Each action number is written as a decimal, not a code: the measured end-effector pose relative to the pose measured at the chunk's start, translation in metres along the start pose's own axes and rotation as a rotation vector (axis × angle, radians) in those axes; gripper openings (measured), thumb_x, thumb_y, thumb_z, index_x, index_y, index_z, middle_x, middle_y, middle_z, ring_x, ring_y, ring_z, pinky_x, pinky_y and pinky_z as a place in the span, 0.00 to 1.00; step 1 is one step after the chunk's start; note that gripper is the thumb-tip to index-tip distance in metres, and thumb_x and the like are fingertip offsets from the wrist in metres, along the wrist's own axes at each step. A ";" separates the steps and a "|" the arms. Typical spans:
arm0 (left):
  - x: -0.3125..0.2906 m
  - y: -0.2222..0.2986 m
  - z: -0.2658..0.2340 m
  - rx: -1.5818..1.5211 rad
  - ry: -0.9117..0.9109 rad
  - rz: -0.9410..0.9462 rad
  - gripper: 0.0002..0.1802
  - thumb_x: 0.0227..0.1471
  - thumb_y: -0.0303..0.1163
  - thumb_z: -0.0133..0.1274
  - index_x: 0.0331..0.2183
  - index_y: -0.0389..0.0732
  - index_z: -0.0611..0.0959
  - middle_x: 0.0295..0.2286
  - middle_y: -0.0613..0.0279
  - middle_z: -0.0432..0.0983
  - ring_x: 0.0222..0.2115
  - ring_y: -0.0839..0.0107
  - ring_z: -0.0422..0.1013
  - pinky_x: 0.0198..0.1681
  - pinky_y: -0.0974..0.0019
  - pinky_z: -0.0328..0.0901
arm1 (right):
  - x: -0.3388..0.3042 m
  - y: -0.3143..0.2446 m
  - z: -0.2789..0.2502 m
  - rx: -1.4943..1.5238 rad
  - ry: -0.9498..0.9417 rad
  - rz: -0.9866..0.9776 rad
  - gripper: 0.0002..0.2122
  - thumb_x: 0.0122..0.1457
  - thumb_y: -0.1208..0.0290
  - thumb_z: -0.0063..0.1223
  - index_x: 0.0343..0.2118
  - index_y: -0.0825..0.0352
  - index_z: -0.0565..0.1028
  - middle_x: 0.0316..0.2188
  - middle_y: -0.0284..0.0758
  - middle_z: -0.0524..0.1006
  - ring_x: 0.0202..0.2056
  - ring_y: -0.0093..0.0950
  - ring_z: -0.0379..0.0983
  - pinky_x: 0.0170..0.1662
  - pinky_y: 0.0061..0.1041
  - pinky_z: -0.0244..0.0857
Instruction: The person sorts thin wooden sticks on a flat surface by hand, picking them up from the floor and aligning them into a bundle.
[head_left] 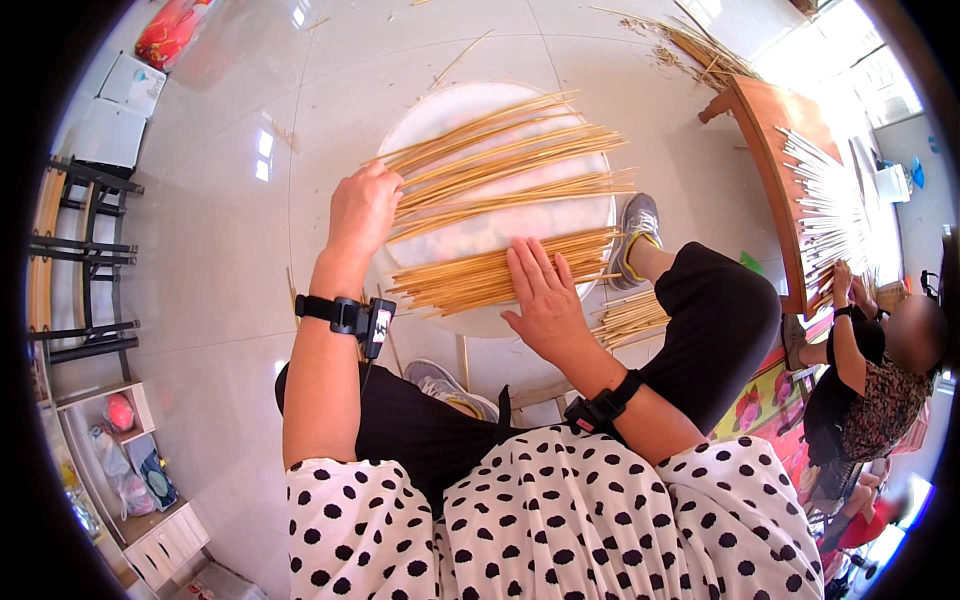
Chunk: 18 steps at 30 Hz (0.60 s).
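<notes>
Thin tan sticks lie in several groups across a round white tabletop (450,130). My left hand (362,208) is closed, its curled fingertips at the left ends of an upper group of sticks (500,160). How many sticks it grips is hidden by the fingers. Closer to me, my right hand (552,305) rests with its fingers stretched out over the right part of a denser bundle of sticks (450,277). Between the two lies another loose group (520,202). Black straps with small devices circle both my wrists.
More sticks (630,322) lie low beside my right knee. At right stands a wooden table (775,170) with pale sticks (830,195) fanned out, where another person (880,390) works. Black-framed folded furniture (90,255) and a shelf unit (135,480) line the left. Loose stalks (690,45) litter the far floor.
</notes>
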<state>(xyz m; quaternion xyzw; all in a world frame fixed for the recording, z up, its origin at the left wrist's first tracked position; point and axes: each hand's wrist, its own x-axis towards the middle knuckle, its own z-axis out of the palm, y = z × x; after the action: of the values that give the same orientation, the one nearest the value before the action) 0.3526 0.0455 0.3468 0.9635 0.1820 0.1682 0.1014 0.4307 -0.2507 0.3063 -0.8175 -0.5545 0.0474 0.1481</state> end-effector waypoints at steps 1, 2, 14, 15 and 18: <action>0.001 0.000 0.001 0.002 -0.005 -0.005 0.05 0.46 0.23 0.63 0.28 0.41 0.83 0.30 0.61 0.77 0.34 0.57 0.76 0.36 0.55 0.71 | 0.000 0.000 0.000 0.004 0.002 0.000 0.47 0.47 0.59 0.69 0.68 0.72 0.56 0.70 0.44 0.54 0.71 0.40 0.49 0.69 0.46 0.45; 0.001 0.001 0.002 0.002 -0.012 -0.010 0.05 0.46 0.23 0.63 0.28 0.41 0.83 0.30 0.61 0.77 0.35 0.57 0.75 0.36 0.54 0.71 | 0.000 0.000 0.001 0.008 0.004 0.003 0.47 0.48 0.59 0.69 0.68 0.72 0.56 0.70 0.44 0.54 0.71 0.40 0.49 0.69 0.46 0.45; 0.001 0.001 0.008 0.025 -0.035 -0.015 0.04 0.46 0.23 0.61 0.28 0.40 0.82 0.29 0.60 0.76 0.35 0.55 0.75 0.36 0.53 0.71 | -0.001 -0.002 0.000 0.064 0.039 -0.002 0.45 0.46 0.61 0.69 0.67 0.73 0.58 0.69 0.45 0.56 0.71 0.40 0.49 0.69 0.45 0.46; 0.001 0.001 0.009 0.032 -0.031 -0.007 0.04 0.47 0.23 0.61 0.28 0.40 0.82 0.29 0.60 0.76 0.34 0.55 0.75 0.36 0.53 0.71 | 0.000 -0.002 0.000 0.066 0.039 -0.003 0.45 0.46 0.61 0.69 0.66 0.73 0.58 0.69 0.44 0.56 0.71 0.40 0.50 0.69 0.45 0.46; 0.002 0.001 0.009 0.057 -0.016 -0.001 0.04 0.47 0.24 0.61 0.28 0.40 0.82 0.30 0.60 0.76 0.34 0.55 0.75 0.35 0.53 0.71 | 0.000 -0.001 0.001 0.064 0.039 0.005 0.45 0.46 0.61 0.69 0.66 0.72 0.59 0.69 0.44 0.56 0.71 0.39 0.49 0.69 0.45 0.45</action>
<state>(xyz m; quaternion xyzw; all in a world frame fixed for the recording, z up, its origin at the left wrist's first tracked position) 0.3580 0.0441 0.3397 0.9672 0.1862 0.1552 0.0756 0.4293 -0.2503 0.3054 -0.8144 -0.5479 0.0495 0.1846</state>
